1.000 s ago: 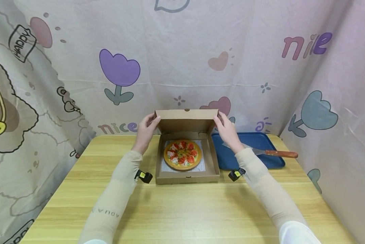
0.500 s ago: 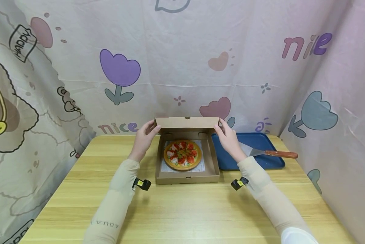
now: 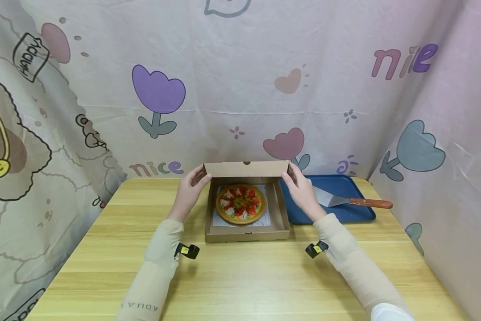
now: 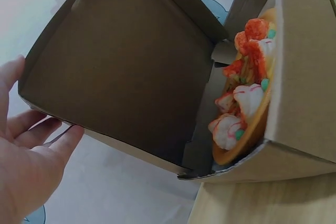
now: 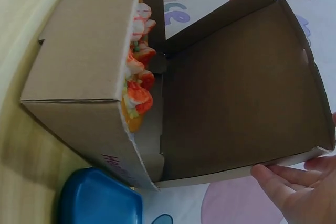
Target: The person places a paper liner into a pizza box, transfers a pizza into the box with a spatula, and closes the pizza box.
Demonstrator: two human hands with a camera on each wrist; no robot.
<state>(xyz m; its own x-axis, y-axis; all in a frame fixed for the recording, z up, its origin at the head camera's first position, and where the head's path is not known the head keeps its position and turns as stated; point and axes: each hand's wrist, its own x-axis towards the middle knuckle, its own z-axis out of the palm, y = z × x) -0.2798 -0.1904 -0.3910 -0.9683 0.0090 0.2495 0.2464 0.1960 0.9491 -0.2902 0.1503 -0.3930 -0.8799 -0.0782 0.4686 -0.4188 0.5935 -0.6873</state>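
Note:
A brown cardboard pizza box stands on the table with its lid partly raised and tilted over the back. Inside lies a round pizza with red and white toppings, on a printed paper sheet. My left hand grips the lid's left front corner, fingers along its side flap. At the opposite corner my right hand holds the lid the same way, thumb toward the front. Both wrist views show the lid's dark inner face between the hands and the box base.
To the right of the box lies a blue tray, partly behind my right forearm. A pizza server with a wooden handle rests across it, the handle reaching past the tray's right edge. A patterned cloth hangs behind the table.
Both hands have lowered the lid forward and down, so its front flap sits lower over the box. The base, pizza, tray and server have stayed in place.

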